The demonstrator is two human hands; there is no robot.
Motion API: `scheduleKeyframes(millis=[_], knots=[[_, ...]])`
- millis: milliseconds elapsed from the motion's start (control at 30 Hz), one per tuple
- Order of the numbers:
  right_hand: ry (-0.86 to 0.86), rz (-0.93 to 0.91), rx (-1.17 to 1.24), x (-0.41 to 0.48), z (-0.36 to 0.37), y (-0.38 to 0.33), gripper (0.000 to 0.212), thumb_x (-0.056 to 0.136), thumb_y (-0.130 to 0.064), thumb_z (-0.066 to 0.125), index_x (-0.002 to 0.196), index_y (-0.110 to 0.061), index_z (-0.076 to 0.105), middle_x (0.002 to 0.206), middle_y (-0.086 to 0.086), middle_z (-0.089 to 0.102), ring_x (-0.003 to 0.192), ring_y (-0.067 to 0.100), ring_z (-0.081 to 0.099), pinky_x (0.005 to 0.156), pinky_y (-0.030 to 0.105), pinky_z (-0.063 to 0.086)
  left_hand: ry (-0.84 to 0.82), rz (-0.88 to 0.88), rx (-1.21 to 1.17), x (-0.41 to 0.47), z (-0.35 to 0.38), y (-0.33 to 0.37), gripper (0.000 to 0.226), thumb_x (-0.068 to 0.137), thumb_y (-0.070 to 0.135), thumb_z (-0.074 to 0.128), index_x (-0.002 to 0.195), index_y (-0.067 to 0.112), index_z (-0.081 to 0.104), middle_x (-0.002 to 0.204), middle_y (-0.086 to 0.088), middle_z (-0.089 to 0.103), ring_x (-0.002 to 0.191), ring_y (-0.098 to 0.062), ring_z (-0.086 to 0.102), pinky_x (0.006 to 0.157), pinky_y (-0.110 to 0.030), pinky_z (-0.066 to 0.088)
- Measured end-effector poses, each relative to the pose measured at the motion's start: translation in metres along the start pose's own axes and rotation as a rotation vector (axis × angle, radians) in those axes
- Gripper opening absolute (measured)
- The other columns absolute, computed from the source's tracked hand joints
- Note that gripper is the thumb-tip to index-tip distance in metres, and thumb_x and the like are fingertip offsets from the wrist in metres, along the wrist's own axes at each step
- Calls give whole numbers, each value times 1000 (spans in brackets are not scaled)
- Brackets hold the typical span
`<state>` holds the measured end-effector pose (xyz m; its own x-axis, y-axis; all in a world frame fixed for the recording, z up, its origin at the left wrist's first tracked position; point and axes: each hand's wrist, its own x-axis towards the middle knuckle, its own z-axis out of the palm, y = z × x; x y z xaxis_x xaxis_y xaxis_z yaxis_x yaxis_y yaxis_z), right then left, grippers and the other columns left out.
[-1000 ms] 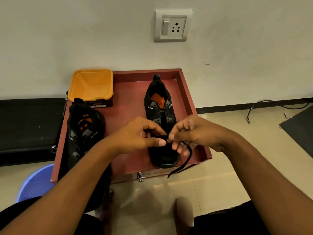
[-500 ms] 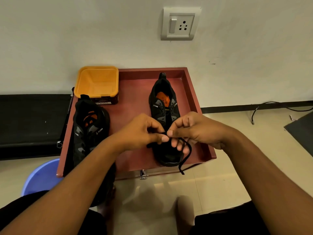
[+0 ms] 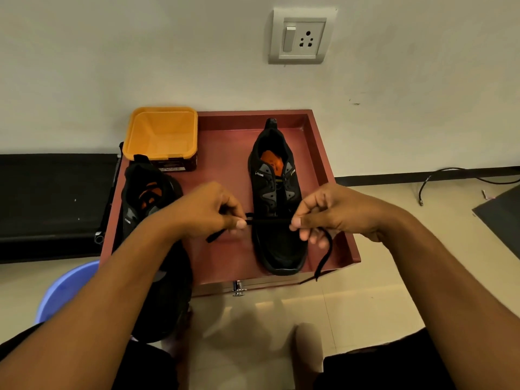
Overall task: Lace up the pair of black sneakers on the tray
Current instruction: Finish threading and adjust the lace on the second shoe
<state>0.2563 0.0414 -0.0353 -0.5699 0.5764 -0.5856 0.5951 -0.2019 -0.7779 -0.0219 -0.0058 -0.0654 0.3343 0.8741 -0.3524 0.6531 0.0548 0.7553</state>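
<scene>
- The left forearm hides much of the left sneaker (image 3: 146, 198) at centre-left of the tray (image 3: 323, 153).
- Left hand (image 3: 208, 212) and right hand (image 3: 332, 212) each pinch the black lace (image 3: 270, 221), stretched level across the right sneaker (image 3: 277, 209) at frame centre.

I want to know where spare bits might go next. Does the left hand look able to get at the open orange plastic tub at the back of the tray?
Probably yes. The left hand pinches the black lace, but nothing stands between it and the orange plastic tub; only the bare red tray floor lies between.
</scene>
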Motion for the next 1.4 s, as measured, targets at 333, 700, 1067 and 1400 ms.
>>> scheduleKeyframes(millis=[333, 700, 1067, 1400], knots=[[-28, -48, 62, 4, 5, -3, 19, 99, -15, 69, 106, 1, 76, 87, 16, 75, 66, 17, 68, 59, 25, 58, -58, 47, -96, 1, 14, 11, 7, 90, 15, 78, 83, 15, 79, 80, -4, 77, 74, -8, 69, 72, -12, 48], [-33, -62, 4, 4, 4, -6, 19, 96, -19, 72, 106, -4, 78, 90, 13, 77, 71, 16, 69, 59, 23, 58, -16, 101, -261, 1, 15, 16, 12, 93, 8, 73, 85, 14, 79, 86, -12, 78, 89, -18, 75, 80, -17, 54], [64, -137, -33, 8, 8, -7, 16, 96, -15, 72, 108, -7, 80, 88, 9, 75, 74, 14, 66, 62, 20, 55, -6, 69, -269, 4, 22, 21, 10, 93, 13, 74, 96, 6, 79, 83, -9, 78, 83, -21, 72, 73, -16, 50], [258, -231, -88, 20, 17, -24, 9, 85, -17, 85, 93, -14, 81, 83, 8, 78, 74, 13, 73, 60, 20, 55, 111, 84, -418, 6, 27, 18, 18, 91, 19, 77, 96, 2, 78, 82, -11, 78, 79, -34, 71, 83, -38, 53]])
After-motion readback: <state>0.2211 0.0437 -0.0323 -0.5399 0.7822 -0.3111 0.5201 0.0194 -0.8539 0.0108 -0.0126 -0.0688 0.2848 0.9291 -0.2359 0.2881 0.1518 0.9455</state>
